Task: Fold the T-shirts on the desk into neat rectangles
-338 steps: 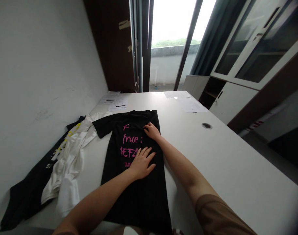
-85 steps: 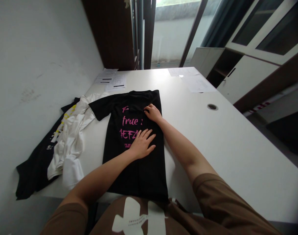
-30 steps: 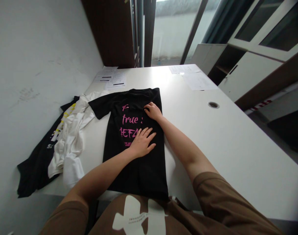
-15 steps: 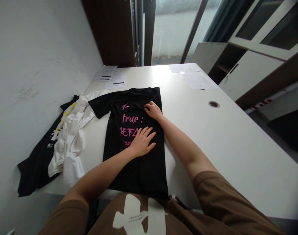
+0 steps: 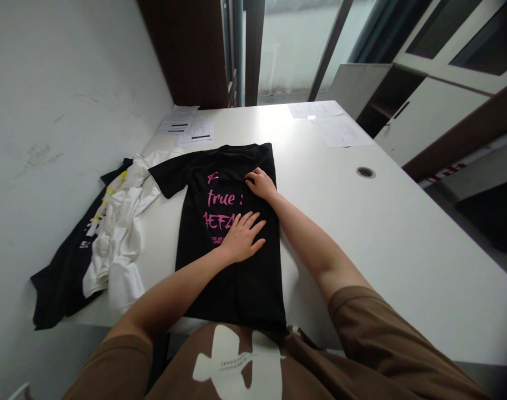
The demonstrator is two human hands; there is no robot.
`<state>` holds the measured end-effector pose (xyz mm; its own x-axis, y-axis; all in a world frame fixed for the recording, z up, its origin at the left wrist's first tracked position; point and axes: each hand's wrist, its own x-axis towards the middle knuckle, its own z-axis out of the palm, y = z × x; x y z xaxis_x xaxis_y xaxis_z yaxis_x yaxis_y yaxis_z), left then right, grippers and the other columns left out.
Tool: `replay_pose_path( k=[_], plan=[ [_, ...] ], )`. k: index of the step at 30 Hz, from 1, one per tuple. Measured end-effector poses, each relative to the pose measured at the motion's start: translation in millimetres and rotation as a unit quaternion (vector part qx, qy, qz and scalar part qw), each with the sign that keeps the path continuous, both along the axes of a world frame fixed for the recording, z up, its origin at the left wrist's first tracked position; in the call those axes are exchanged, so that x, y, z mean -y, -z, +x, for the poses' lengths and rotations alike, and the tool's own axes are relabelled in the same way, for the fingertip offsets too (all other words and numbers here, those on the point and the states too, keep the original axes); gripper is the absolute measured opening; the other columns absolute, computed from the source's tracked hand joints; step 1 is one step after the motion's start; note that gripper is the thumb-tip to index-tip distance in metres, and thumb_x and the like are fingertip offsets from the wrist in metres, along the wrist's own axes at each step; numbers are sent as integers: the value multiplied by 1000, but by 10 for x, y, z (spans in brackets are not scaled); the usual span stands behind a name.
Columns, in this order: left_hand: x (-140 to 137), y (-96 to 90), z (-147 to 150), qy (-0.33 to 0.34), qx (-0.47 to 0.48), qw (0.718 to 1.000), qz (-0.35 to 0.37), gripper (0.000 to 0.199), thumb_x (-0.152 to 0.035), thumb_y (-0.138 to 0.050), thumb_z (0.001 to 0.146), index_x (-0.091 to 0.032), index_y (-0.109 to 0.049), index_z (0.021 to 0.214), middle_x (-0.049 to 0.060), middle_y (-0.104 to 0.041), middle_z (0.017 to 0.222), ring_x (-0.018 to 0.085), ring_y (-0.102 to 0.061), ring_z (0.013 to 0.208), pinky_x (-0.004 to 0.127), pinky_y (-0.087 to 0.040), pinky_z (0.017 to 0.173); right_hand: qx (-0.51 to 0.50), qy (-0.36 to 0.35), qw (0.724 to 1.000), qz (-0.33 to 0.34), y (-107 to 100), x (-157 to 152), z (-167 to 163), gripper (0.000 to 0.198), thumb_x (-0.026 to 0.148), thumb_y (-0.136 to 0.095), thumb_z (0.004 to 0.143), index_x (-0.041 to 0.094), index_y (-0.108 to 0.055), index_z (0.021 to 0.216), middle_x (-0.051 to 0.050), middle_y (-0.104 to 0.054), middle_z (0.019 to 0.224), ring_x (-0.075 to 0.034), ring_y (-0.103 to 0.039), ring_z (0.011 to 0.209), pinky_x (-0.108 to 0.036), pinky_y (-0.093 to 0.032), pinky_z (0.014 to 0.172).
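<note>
A black T-shirt [image 5: 203, 261] with pink lettering lies on the white table, its right side folded inward over part of the print. One sleeve stretches out to the left. My left hand [image 5: 242, 238] rests flat on the folded layer with fingers spread, covering the end of the lettering. Farther up, my right hand [image 5: 260, 184] is on the folded part near the sleeve edge, its fingers bent and closed on the cloth; the fingertips' exact hold is partly hidden.
Left of the T-shirt lie a crumpled white garment [image 5: 122, 239] and another black garment [image 5: 65, 278] hanging over the table's edge by the wall. Paper sheets [image 5: 197, 130] lie at the far left, more papers [image 5: 340, 130] at the far right. A cable hole [image 5: 365, 173] sits in the table [image 5: 403, 250].
The view has tilted slightly, so the T-shirt sits a little higher in the picture. Both hands keep the same places on the cloth.
</note>
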<state>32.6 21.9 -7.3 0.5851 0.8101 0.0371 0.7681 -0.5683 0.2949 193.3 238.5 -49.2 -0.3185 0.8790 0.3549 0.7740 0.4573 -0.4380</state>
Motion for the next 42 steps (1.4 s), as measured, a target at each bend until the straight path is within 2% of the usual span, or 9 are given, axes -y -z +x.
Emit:
replay_pose_path(
  k=[26, 42],
  plan=[
    [-5, 53, -7, 1, 5, 1000, 9, 61, -49, -52, 105, -26, -48, 161, 10, -36, 175, 32, -28, 165, 60, -22, 136, 10, 3, 1000, 4, -6, 9, -1, 26, 30, -62, 104, 23, -78, 124, -11, -62, 120, -27, -62, 116, -40, -51, 108],
    [-4, 24, -3, 3, 7, 1000, 5, 61, -49, -53, 105, -26, -48, 161, 10, -36, 176, 32, -28, 165, 61, -22, 136, 13, 6, 1000, -8, -26, 19, 1, 27, 30, -63, 104, 24, -77, 126, -10, -63, 124, -27, -62, 120, -39, -49, 110]
  ],
)
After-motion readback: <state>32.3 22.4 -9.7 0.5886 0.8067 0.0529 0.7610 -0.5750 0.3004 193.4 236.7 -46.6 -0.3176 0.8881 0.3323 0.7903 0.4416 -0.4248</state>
